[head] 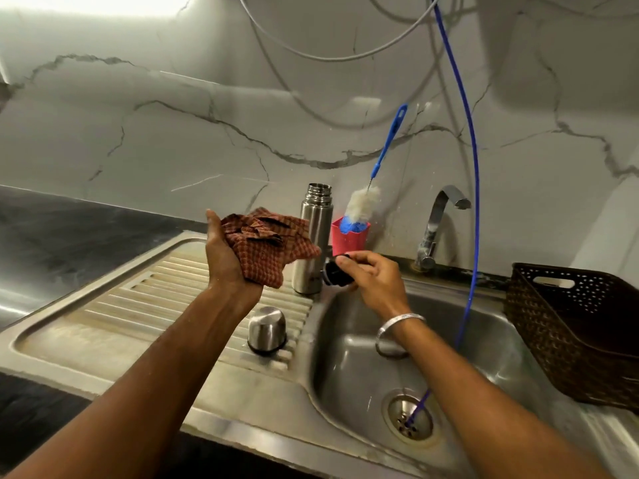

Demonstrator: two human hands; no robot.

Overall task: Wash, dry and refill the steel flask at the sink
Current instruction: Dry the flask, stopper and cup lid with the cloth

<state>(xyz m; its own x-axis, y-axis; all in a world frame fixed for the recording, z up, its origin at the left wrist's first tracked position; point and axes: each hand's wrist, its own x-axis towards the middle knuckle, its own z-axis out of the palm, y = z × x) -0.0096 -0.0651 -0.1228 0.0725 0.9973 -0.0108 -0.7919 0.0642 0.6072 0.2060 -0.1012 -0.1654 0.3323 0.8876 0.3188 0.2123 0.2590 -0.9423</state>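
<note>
flask (312, 236) left of brush cup (349, 238)

White veined marble wall (173, 133); dark countertop (52, 236); glare at upper left.

Both forearms are bare, no sleeves in view; a silver bangle (397, 331) circles the right wrist.

Steel-silver flask (313, 243) & cup lid (267, 329); black stopper (337, 274); cloth (269, 247) red-brown w/ small checks. Pink holder (347, 240), bottle brush (363, 205) white bristles w/ blue base & handle; blue hose (473, 188). Dark brown woven-look basket (567, 326), white marble wall (173, 115) w/ grey veins.
</note>
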